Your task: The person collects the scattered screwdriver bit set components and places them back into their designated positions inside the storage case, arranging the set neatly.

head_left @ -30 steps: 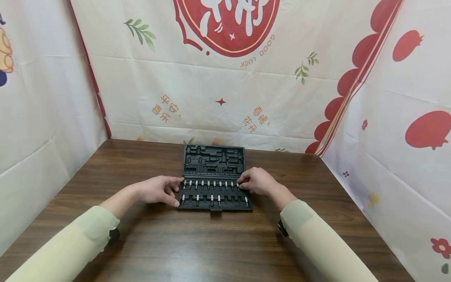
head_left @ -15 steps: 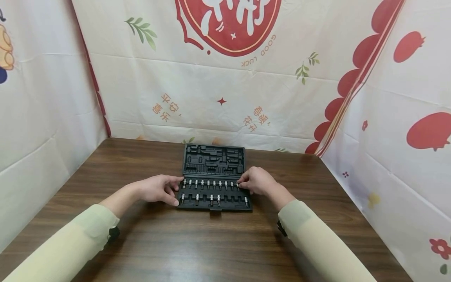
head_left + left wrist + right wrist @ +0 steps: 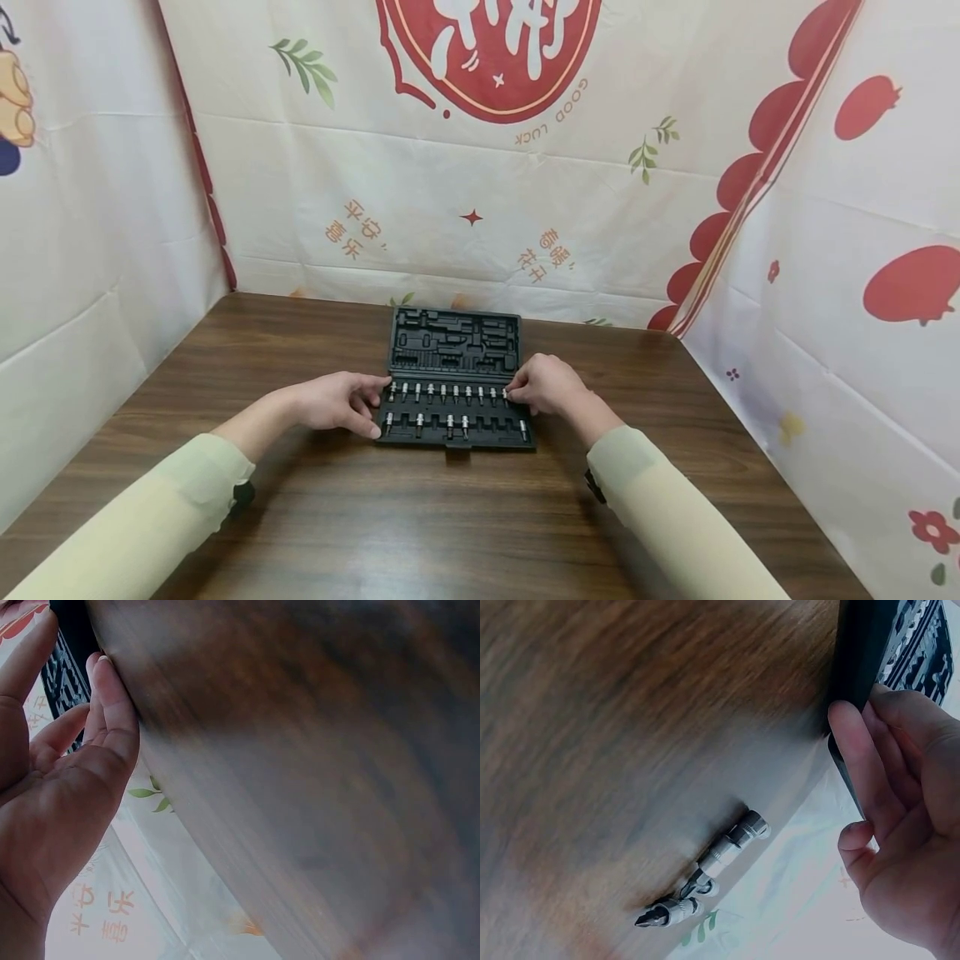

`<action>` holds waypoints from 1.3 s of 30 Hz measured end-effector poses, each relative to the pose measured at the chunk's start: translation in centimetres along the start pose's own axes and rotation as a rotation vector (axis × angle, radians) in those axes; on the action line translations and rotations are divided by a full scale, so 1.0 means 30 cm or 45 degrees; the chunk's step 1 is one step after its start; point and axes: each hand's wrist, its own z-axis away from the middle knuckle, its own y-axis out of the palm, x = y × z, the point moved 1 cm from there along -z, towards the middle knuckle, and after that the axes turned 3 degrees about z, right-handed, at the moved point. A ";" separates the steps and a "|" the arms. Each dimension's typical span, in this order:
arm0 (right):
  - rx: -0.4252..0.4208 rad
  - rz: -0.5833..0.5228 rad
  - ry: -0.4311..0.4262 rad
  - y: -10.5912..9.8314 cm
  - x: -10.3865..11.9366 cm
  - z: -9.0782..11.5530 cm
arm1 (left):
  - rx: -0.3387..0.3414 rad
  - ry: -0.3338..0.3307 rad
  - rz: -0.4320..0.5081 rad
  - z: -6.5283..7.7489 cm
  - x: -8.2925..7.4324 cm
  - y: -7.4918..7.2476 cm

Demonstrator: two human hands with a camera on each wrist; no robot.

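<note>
A black socket case lies open on the table, its lid folded back. Silver bit sockets fill the rear row; the front row holds several more, with empty slots among them. My left hand rests at the case's left edge, index finger by the rear row and thumb at the front corner. At the right end of the rear row, my right hand pinches a bit socket seated in its slot. In the right wrist view, that hand's fingers partly hide the case side.
Several loose bit sockets lie on the wooden table in the right wrist view, beyond the right hand. A printed cloth hangs behind the table, with more cloth at both sides.
</note>
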 end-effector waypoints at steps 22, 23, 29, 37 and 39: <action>-0.053 -0.002 0.044 0.014 -0.005 0.008 | 0.007 0.014 0.009 0.002 -0.006 -0.002; -0.052 -0.002 0.044 0.015 -0.006 0.009 | 0.007 0.014 0.009 0.003 -0.006 -0.002; -0.051 -0.009 0.013 0.009 -0.004 0.013 | 0.006 0.007 -0.001 0.004 -0.007 -0.003; -0.058 -0.019 0.007 0.013 -0.005 0.015 | 0.001 0.002 -0.007 -0.001 -0.006 -0.001; -0.062 -0.020 0.000 0.016 -0.007 0.017 | 0.005 0.007 -0.013 -0.001 -0.005 -0.001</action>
